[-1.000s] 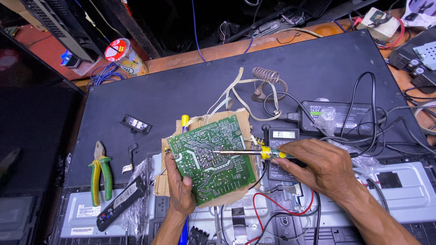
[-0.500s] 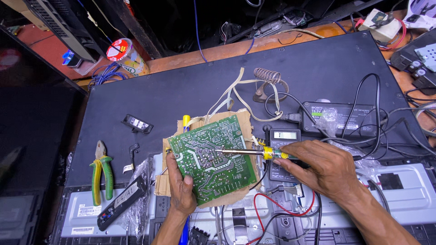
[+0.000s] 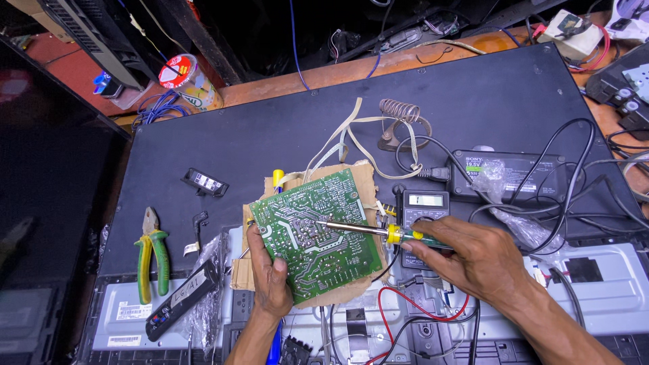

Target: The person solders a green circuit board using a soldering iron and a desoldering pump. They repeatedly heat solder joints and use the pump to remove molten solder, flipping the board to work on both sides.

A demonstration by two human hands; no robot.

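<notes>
A green circuit board (image 3: 318, 233) lies solder side up on a piece of brown cardboard (image 3: 362, 181). My left hand (image 3: 269, 274) presses on the board's lower left edge, thumb on top. My right hand (image 3: 473, 253) grips a soldering iron (image 3: 365, 230) with a yellow collar; its metal tip touches the board near the middle. A black digital multimeter (image 3: 424, 203) lies partly under my right hand, with red and black leads (image 3: 412, 311) running below it.
Green-and-yellow pliers (image 3: 150, 260) lie at the left beside a black remote in plastic (image 3: 182, 301). A coiled iron stand (image 3: 400, 122), a black power adapter (image 3: 514, 172) with tangled cables, a tape roll (image 3: 181, 76) and a small black part (image 3: 205, 182) sit around the black panel.
The view has shifted slightly. Both hands, the board and the iron stay in nearly the same position.
</notes>
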